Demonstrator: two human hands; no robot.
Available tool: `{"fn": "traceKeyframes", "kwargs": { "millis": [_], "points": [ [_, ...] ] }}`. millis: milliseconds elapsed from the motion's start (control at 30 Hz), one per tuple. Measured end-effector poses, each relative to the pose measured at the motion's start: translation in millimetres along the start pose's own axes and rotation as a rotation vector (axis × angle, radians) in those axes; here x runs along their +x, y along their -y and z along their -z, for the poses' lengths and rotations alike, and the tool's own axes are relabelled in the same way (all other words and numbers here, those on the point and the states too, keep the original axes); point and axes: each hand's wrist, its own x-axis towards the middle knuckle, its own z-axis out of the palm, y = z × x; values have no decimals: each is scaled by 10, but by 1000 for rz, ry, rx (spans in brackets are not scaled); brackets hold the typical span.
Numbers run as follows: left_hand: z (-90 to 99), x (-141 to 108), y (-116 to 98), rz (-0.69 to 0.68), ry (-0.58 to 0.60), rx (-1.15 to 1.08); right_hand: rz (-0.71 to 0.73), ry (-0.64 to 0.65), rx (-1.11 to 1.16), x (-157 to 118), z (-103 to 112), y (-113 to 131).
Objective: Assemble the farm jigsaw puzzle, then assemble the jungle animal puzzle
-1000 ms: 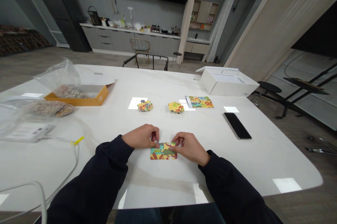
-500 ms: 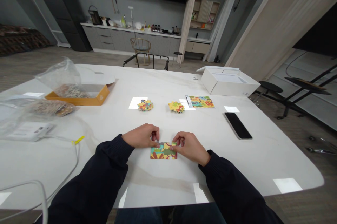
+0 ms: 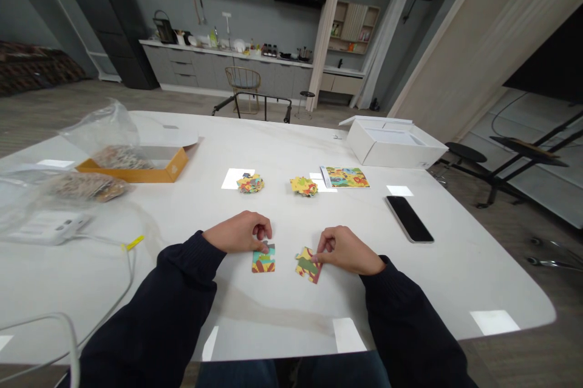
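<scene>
My left hand (image 3: 239,233) has its thumb on the top edge of a flat puzzle piece (image 3: 263,262), coloured teal, yellow and red-brown; its fingers are curled together there. My right hand (image 3: 345,249) pinches the right edge of a second puzzle piece (image 3: 306,265), yellow with a green shape and a dark red side, which sits turned at an angle. Bare tabletop separates the two pieces. Beyond my hands lie two small piles of puzzle pieces, a left pile (image 3: 250,183) and a right pile (image 3: 303,186). A colourful picture card (image 3: 348,177) lies right of them.
On the white table (image 3: 273,321), a black phone (image 3: 409,218) lies at right, before an open white box (image 3: 392,148). At left are a yellow box (image 3: 173,166), a clear bag of pieces (image 3: 86,186), a white power strip (image 3: 48,227) and a cable (image 3: 132,272).
The two puzzle pieces lay side by side, touching, and are now apart. My right hand has moved right with its piece, tilting it; my left hand and its piece have shifted slightly left.
</scene>
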Motion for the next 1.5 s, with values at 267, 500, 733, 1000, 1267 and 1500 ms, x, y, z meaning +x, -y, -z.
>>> {"fn": "traceKeyframes", "kwargs": {
  "millis": [267, 500, 733, 1000, 1267, 1500],
  "points": [
    [4, -2, -49, 10, 19, 24, 112, -87, -24, 47, -98, 10],
    [-7, 4, -34, -30, 23, 58, 242, -35, -51, 23, -97, 53],
    [-8, 2, -37, -33, 22, 61, 290, 104, -73, -17, -11, 28],
    [-11, 9, -29, -33, 28, 57, 271, 140, -61, -46, 24, 58],
    [-13, 3, -21, -57, 29, 52, 301, 72, -34, -69, 35, -1],
    [-12, 4, -20, -57, 30, 43, 326, 54, -10, -61, -11, 5]
  ]
}}
